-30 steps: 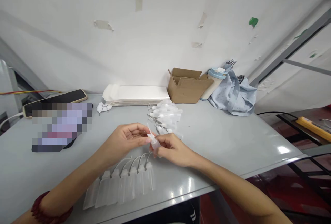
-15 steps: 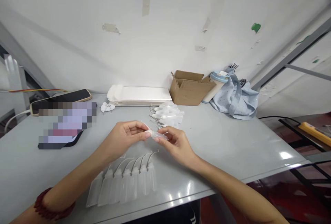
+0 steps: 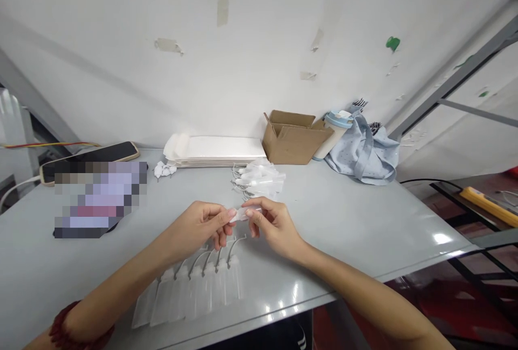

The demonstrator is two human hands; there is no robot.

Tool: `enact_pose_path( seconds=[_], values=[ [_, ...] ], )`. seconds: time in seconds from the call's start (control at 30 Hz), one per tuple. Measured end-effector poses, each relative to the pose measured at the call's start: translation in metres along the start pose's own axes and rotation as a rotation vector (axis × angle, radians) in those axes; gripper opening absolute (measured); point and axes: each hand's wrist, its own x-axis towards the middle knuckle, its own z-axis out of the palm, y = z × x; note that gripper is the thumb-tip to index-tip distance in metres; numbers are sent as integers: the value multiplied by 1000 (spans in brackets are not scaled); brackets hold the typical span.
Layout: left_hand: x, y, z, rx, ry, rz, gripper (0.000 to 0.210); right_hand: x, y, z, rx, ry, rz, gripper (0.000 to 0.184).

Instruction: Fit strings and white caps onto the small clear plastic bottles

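Over the middle of the table, a small translucent plastic bottle (image 3: 242,213) lies sideways between my two hands. My left hand (image 3: 210,222) pinches its left end between thumb and fingers. On the other end, the thumb and fingers of my right hand (image 3: 275,224) are closed, covering much of it. Below my hands lies a row of several similar clear bottles (image 3: 193,290) with thin curved white strips at their tops. Just beyond my hands is a pile of more clear bottles (image 3: 263,178) with white tops.
A stack of white flat cartons (image 3: 218,148), an open cardboard box (image 3: 294,139), a lidded cup (image 3: 332,134) and a light blue cloth bag (image 3: 364,150) stand along the wall. Small white pieces (image 3: 164,169) lie left of the pile. Two phones, one a black-screened phone (image 3: 91,161), are at far left.
My left hand has turned, its lower fingers now hanging down, and its grip on the bottle has shifted. My right fingers now cover more of the bottle. The view has moved slightly.
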Motion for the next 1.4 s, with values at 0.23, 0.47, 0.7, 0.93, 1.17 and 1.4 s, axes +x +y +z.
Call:
enact_pose_path(
  seconds=[0.23,0.47,0.7,0.93,1.17,1.4],
  values=[
    [0,-10,7,433,241,388,22,6,-4,-7,100,-124,158,36],
    [-1,-7,8,294,273,322,20,5,-3,-5,32,-115,72,28],
    [-2,2,6,3,88,-3,35,-2,2,-3,-311,-18,-291,24],
    [1,-15,11,506,335,568,21,2,-4,-7,-46,-139,41,28],
    [1,-18,13,622,385,691,18,7,-6,-7,194,-187,229,39],
    [-2,-9,13,379,140,242,45,5,-8,-6,73,-106,105,37]
  ],
)
